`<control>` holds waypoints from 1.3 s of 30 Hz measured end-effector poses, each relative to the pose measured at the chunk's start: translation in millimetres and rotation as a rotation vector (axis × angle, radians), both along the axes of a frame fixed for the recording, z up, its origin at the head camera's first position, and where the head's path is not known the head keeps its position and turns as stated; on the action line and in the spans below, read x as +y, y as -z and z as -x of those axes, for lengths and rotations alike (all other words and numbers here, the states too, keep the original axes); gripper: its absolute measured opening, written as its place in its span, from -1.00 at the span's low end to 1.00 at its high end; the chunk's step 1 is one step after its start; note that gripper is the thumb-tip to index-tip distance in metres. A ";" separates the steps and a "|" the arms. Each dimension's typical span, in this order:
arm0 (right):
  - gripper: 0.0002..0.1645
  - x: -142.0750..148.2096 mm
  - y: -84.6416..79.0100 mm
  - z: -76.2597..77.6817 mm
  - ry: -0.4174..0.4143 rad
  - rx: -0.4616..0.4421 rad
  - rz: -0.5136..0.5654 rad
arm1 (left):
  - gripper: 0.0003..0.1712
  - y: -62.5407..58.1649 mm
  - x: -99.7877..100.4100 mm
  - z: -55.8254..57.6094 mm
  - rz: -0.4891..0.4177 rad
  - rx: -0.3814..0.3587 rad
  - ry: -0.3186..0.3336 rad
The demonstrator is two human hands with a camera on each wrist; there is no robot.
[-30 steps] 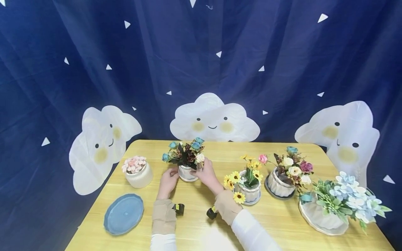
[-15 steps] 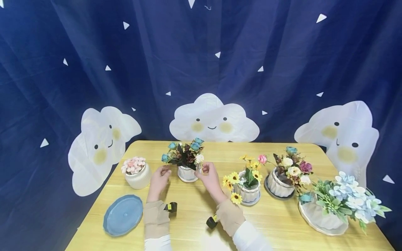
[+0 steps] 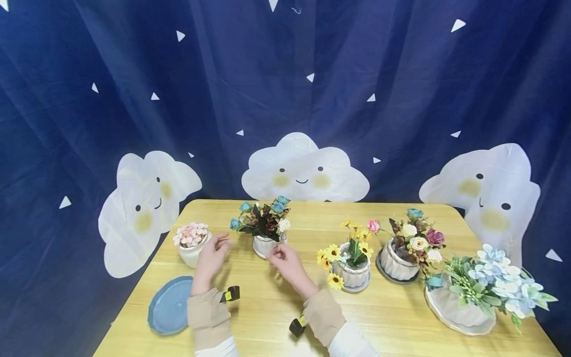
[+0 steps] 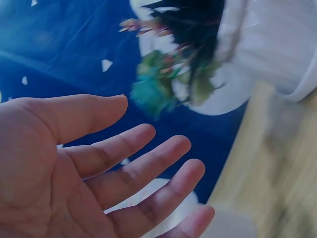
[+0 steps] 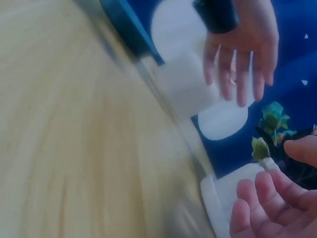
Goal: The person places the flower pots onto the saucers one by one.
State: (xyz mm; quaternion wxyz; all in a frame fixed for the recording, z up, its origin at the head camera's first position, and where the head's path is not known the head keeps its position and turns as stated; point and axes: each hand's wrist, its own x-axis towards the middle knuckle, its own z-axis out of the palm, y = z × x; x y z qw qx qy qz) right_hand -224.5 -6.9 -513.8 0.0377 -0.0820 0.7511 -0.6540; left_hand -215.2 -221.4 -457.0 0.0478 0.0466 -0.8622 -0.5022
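Note:
A small white flowerpot [image 3: 265,246] with blue and white artificial roses [image 3: 263,220] stands upright near the table's back middle. My left hand [image 3: 213,258] is left of it, beside a ribbed white pot [image 3: 191,255] with pink blossoms that it partly covers. In the left wrist view the left hand [image 4: 114,168] has its fingers spread, apart from the roses. My right hand [image 3: 287,265] is just in front of the rose pot, holding nothing. Its fingers [image 5: 265,186] are loosely bent in the right wrist view, overlapping the pot's side.
A blue oval plate [image 3: 167,310] lies at front left, partly behind the left wrist. To the right stand pots of yellow flowers [image 3: 352,270], mixed roses [image 3: 397,263] and pale blue blossoms [image 3: 464,312], each on a saucer. A dark blue curtain [image 3: 285,74] hangs behind the wooden table [image 3: 267,307].
Both hands have come away from the rose pot. The left hand has moved left toward the pink-blossom pot; the right hand has drawn back slightly toward the front. The rose pot stays in place.

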 end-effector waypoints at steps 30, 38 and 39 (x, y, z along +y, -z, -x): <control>-0.84 -12.1 -20.9 -26.2 -0.193 -0.012 -0.041 | -0.28 -1.8 -98.5 -74.9 -0.087 -0.148 -0.445; -0.83 -12.8 12.5 -11.5 -0.173 -0.082 -0.014 | -0.11 19.9 -125.7 -86.6 0.002 -0.377 -0.415; -0.82 -12.9 13.0 -11.1 -0.172 -0.084 -0.014 | -0.10 20.7 -125.9 -86.9 -0.001 -0.396 -0.412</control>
